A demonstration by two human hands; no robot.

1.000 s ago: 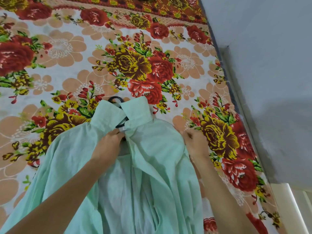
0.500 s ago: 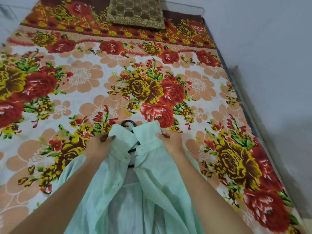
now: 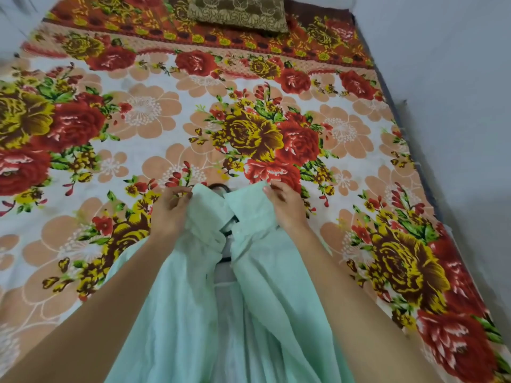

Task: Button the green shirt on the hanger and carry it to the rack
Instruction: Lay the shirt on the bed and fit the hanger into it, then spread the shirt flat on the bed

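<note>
Green shirt [image 3: 265, 294] unbuttoned on bedsheet [image 3: 138, 134], left hand [image 3: 171, 214] and right hand [image 3: 286, 207] fingers pinching its collar tips

Soft, even indoor light lies flat over the floral bedsheet [image 3: 143, 150], a dim shadow darkens the grey wall [image 3: 464, 222] at lower right, the green shirt [image 3: 279, 305] looks slightly smeared, and wide-angle distortion bows the bed's edges.
</note>
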